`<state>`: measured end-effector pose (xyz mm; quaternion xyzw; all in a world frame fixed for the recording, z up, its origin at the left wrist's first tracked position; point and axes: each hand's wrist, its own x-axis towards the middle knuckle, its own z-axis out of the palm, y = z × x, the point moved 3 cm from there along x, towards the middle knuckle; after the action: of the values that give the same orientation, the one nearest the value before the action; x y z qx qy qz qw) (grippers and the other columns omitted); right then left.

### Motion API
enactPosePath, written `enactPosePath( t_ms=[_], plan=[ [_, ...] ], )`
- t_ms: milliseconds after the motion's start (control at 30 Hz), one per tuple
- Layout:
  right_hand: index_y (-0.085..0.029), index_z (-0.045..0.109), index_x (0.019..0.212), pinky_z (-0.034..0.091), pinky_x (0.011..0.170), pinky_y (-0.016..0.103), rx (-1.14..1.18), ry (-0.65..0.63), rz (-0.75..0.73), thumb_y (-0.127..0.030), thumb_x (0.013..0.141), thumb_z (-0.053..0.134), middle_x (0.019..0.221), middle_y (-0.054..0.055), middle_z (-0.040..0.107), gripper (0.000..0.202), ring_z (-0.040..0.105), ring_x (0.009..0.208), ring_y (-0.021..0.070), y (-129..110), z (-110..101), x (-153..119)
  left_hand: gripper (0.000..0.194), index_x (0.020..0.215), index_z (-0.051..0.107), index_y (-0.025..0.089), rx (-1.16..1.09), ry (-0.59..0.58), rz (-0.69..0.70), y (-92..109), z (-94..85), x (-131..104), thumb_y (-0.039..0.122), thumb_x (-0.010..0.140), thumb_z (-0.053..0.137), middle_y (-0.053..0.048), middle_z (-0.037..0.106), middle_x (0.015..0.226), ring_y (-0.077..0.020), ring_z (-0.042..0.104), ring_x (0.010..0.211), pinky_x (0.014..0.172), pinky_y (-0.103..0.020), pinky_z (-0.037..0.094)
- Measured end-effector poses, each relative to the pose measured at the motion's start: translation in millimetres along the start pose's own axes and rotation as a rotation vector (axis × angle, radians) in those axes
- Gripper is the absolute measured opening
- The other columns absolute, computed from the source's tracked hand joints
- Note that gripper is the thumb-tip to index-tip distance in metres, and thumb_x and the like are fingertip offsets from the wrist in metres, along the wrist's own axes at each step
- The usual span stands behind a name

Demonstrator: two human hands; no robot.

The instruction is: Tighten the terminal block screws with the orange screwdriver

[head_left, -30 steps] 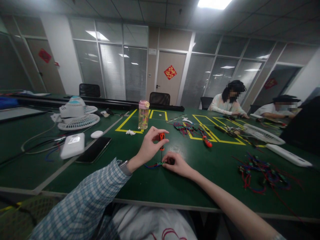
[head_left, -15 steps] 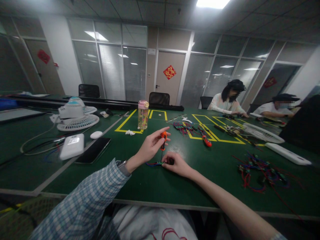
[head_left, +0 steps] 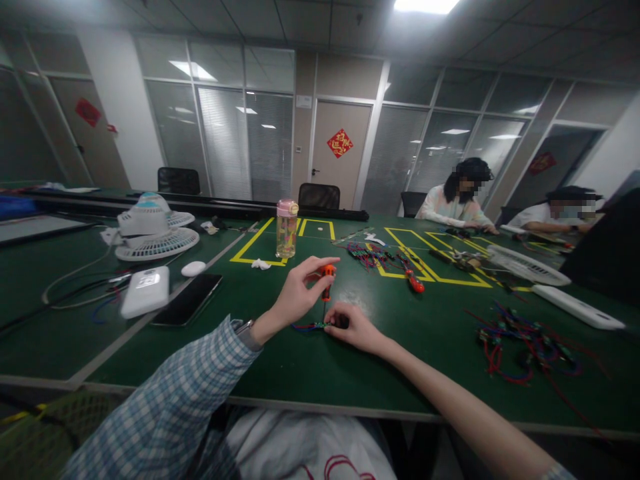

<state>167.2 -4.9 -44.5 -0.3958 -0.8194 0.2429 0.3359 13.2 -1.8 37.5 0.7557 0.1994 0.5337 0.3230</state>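
On the bench (head_left: 280, 380), the right hand (head_left: 356, 328) pinches the end of a small circuit board (head_left: 321, 326), whose wires run out to its left. Just above it, the left hand (head_left: 303, 290) grips an orange-and-black screwdriver (head_left: 327, 287) between thumb and fingers, its shaft pointing down at the board. A tangle of wires (head_left: 525, 347) lies well to the right of both hands, a dark phone (head_left: 187, 303) to their left. Beyond the left hand stands a bottle (head_left: 287, 233); farther off to the right sits another person (head_left: 445, 207).
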Motion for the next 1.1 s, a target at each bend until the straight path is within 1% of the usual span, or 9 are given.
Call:
enactPosePath(
  t_ms=[100,167,300,367,567,767,833,1000,1100],
  plan=[
    [-0.016,0.062,0.078,0.038,0.056,0.022,-0.006,0.001,-0.002,-0.014,0.072,0.065,0.068,-0.002,0.053,0.007,0.048,0.061,0.0110,-1.4,-0.5,-0.1,0.024,0.102,0.065,0.021,0.124,0.111,0.029,-1.6,-3.6,0.8,0.027,0.079,0.068,-0.002,0.051,0.091,-0.0120,0.054,0.082,0.074,-0.023,0.049],
    [-0.016,0.062,0.078,0.038,0.057,0.022,-0.005,-0.001,-0.006,-0.014,0.072,0.065,0.069,-0.002,0.053,0.007,0.049,0.062,0.0112,-2.0,-0.8,0.0,0.023,0.099,0.065,0.021,0.149,0.134,0.032,-1.6,-5.6,1.2,0.029,0.077,0.069,-0.002,0.051,0.091,-0.0123,0.054,0.083,0.074,-0.023,0.049],
    [-0.016,0.063,0.078,0.039,0.057,0.022,-0.001,-0.009,-0.009,-0.013,0.073,0.064,0.070,-0.001,0.054,0.006,0.049,0.062,0.0112,-1.8,-0.7,0.5,0.028,0.115,0.061,0.021,0.039,0.044,0.000,-1.6,-5.4,1.9,0.027,0.093,0.046,-0.007,0.055,0.109,-0.0155,0.056,0.098,0.086,-0.028,0.048],
    [-0.016,0.063,0.078,0.039,0.057,0.022,-0.004,-0.010,-0.004,-0.012,0.072,0.064,0.070,-0.001,0.054,0.007,0.049,0.062,0.0110,-1.5,-0.5,0.5,0.031,0.121,0.056,0.020,-0.053,0.035,-0.006,-2.5,-4.7,2.0,0.026,0.093,0.043,-0.007,0.057,0.110,-0.0151,0.058,0.096,0.086,-0.030,0.049],
    [-0.016,0.062,0.077,0.038,0.057,0.022,-0.027,-0.005,-0.021,-0.012,0.071,0.064,0.069,-0.002,0.053,0.007,0.049,0.062,0.0110,-4.1,-0.6,0.5,0.021,0.100,0.067,0.021,0.106,0.169,0.036,-3.1,-5.9,2.3,0.029,0.081,0.065,-0.004,0.053,0.097,-0.0140,0.055,0.088,0.075,-0.024,0.050],
    [-0.016,0.062,0.078,0.038,0.057,0.022,-0.021,0.003,-0.027,-0.011,0.071,0.064,0.070,-0.002,0.053,0.008,0.049,0.062,0.0111,-1.8,0.1,0.5,0.035,0.124,0.055,0.020,-0.081,0.052,-0.045,-4.1,-4.0,2.4,0.026,0.092,0.043,-0.008,0.058,0.111,-0.0160,0.060,0.093,0.077,-0.028,0.053],
    [-0.016,0.062,0.078,0.038,0.057,0.022,-0.023,0.002,-0.026,-0.011,0.071,0.064,0.070,-0.001,0.053,0.008,0.049,0.062,0.0112,-1.2,0.4,0.4,0.036,0.125,0.054,0.019,-0.102,0.057,-0.058,-5.7,-3.3,2.0,0.026,0.091,0.046,-0.008,0.060,0.107,-0.0156,0.061,0.089,0.076,-0.028,0.054],
    [-0.016,0.062,0.077,0.038,0.057,0.022,-0.018,-0.003,-0.021,-0.011,0.071,0.064,0.069,-0.002,0.053,0.008,0.049,0.062,0.0109,-2.5,0.0,0.5,0.027,0.108,0.065,0.023,0.111,0.134,0.014,-4.4,-5.4,1.3,0.029,0.082,0.063,-0.004,0.055,0.099,-0.0132,0.057,0.087,0.073,-0.023,0.052],
    [-0.016,0.062,0.077,0.038,0.057,0.021,-0.018,0.000,-0.027,-0.011,0.071,0.064,0.069,-0.002,0.053,0.008,0.048,0.062,0.0108,-2.4,-0.1,0.7,0.030,0.116,0.061,0.023,0.081,0.094,0.005,-4.2,-5.1,1.5,0.029,0.087,0.055,-0.005,0.055,0.105,-0.0142,0.057,0.092,0.076,-0.024,0.052]
  ],
)
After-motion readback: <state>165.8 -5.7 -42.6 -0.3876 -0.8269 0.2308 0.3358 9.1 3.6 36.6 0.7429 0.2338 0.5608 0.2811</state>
